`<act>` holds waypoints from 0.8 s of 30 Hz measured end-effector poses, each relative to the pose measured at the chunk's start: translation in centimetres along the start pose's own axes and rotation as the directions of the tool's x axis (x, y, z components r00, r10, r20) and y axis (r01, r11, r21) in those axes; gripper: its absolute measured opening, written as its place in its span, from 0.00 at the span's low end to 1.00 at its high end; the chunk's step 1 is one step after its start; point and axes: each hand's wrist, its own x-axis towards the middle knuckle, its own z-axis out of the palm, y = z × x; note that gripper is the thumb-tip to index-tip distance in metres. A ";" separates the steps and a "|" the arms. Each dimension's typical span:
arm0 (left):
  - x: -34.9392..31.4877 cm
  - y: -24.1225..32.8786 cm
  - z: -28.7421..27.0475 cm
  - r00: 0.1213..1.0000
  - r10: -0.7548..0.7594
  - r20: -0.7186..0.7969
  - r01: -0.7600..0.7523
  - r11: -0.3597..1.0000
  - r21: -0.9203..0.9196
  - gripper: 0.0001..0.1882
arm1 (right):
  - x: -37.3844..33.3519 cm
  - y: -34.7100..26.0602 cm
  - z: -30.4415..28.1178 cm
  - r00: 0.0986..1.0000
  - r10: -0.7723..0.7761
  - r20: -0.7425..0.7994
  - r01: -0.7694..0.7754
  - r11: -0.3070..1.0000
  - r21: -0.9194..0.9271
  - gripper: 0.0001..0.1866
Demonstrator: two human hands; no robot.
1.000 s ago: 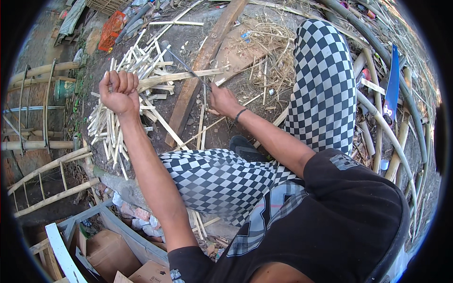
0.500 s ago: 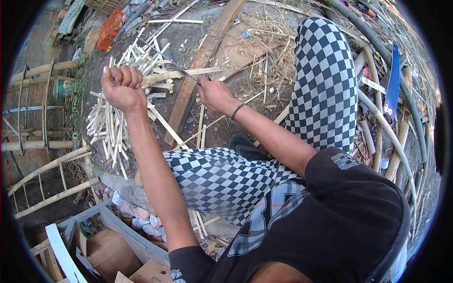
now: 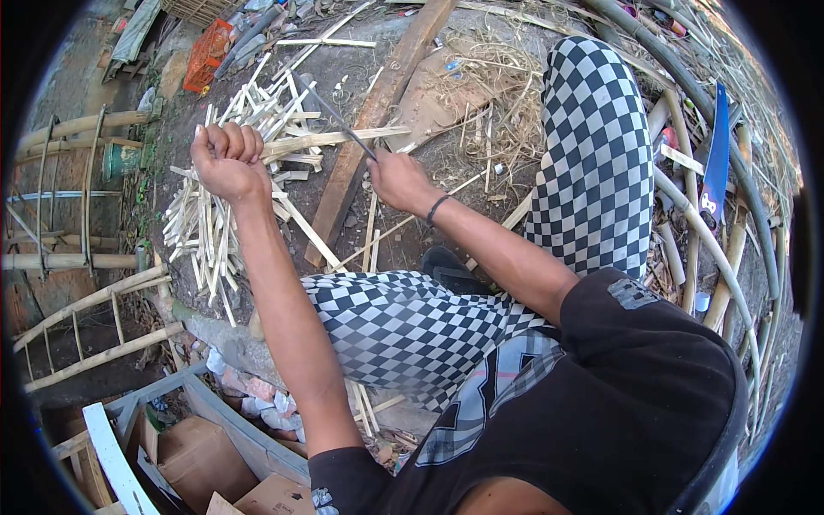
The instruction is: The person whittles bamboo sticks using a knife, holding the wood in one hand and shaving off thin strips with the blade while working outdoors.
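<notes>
Gripped at One End, Crossed by a Blade

Pale split strips lie heaped on my left, probably kept within reach. Over the heap, my left hand is clenched around one end of a broader bamboo strip, likely so it can't slip. That strip runs rightward across a wooden beam, apparently for backing, though I can't tell whether they touch. A thin knife crosses it at a slant, grasped in my right hand, I'd judge for control. Curly shavings lie beyond, then a blue saw, well clear of my arms.
</notes>
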 end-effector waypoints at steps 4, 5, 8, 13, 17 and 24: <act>-0.1 0.1 0.3 0.999 -0.004 0.049 0.005 1.000 -0.015 0.22 | -0.2 -0.7 -0.8 0.965 -0.261 -0.018 0.262 0.965 0.026 0.11; -0.1 0.1 0.5 0.999 -0.004 0.053 0.005 1.000 -0.012 0.22 | 0.1 0.7 -0.2 0.977 -0.210 -0.030 0.211 0.977 0.023 0.12; -0.2 -0.2 0.9 0.999 -0.011 0.036 0.010 1.000 0.012 0.23 | 1.7 6.5 2.1 0.991 -0.114 -0.073 0.117 0.992 0.037 0.12; 0.1 0.3 -1.0 0.999 -0.017 -0.038 0.017 1.000 -0.004 0.22 | 1.8 2.9 1.4 0.999 -0.002 0.043 0.002 1.000 0.012 0.13; -0.6 0.0 0.2 1.000 -0.017 0.003 0.017 1.000 0.004 0.22 | 0.4 0.6 0.9 0.995 -0.103 0.014 0.103 0.995 0.013 0.14; -0.1 -0.2 -1.4 0.999 -0.041 0.001 0.041 0.999 -0.022 0.22 | 4.0 6.2 1.4 0.997 0.068 0.048 -0.062 0.991 -0.119 0.13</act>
